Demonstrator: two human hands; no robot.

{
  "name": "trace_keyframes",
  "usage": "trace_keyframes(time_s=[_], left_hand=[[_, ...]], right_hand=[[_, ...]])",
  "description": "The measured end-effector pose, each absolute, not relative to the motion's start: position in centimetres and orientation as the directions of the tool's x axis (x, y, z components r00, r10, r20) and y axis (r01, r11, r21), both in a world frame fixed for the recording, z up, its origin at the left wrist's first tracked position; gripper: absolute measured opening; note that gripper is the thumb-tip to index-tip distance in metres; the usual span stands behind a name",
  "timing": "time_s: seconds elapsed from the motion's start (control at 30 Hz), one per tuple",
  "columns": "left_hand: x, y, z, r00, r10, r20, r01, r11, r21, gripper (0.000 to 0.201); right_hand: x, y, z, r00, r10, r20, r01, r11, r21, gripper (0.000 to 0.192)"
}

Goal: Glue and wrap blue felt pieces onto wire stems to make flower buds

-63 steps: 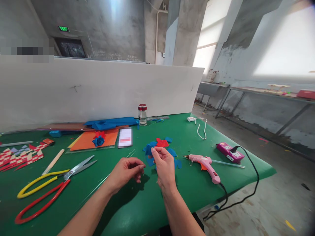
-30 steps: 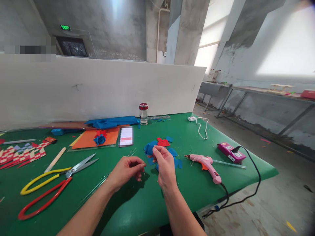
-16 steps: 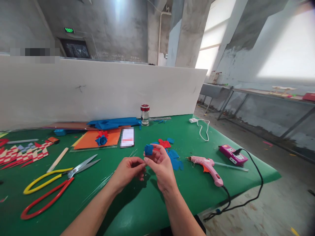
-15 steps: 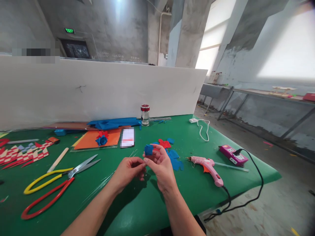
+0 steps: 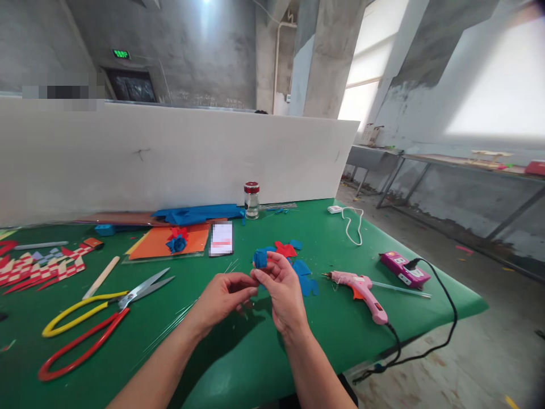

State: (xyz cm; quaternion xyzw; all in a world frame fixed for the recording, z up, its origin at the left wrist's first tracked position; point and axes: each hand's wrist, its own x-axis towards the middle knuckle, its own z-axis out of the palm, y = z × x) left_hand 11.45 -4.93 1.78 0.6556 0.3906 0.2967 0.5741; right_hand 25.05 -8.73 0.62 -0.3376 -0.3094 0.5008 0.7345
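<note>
My right hand (image 5: 281, 289) has its thumb and fingers closed around the base of a small rolled blue paper flower (image 5: 260, 258), held upright above the table. My left hand (image 5: 227, 295) is closed in a pinch just under it, its fingertips meeting the right thumb; what lies between them is too small to make out. Behind the right hand lie blue paper petals (image 5: 303, 275) and a red paper piece (image 5: 285, 248). A pink hot glue gun (image 5: 357, 287) rests to the right, with a clear glue stick (image 5: 402, 288) in its back.
To the left lie open scissors (image 5: 128, 300), a wooden stick (image 5: 101, 277) and thin wires (image 5: 170, 324). Further back are a phone (image 5: 221, 238), orange paper (image 5: 149, 241) with a red-and-blue flower (image 5: 176, 241), and a jar (image 5: 251, 201). A white board (image 5: 191, 153) stands behind; a purple power strip (image 5: 403, 270) sits right.
The blue flower has moved slightly right and tipped a little in my right hand. Both hands have shifted slightly right, still close together. The things on the table lie as before.
</note>
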Motion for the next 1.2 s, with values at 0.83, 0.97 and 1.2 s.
trace_keyframes(time_s=[0.83, 0.97, 1.2], left_hand=[[9.5, -4.2, 3.0, 0.293, 0.941, 0.17, -0.066, -0.158, 0.985, 0.034], [9.7, -4.0, 3.1, 0.363, 0.928, 0.083, 0.001, -0.089, 0.996, 0.038], [9.0, -4.1, 3.6, 0.466, 0.878, 0.112, 0.009, -0.132, 0.991, 0.027]], right_hand=[[24.9, -9.1, 0.7, 0.08, 0.997, 0.011, -0.573, 0.055, -0.817, 0.048], [25.1, -9.3, 0.8, 0.034, 0.999, -0.017, -0.606, 0.007, -0.796, 0.052], [25.2, -9.4, 0.9, -0.006, 1.0, -0.03, -0.617, -0.027, -0.787, 0.052]])
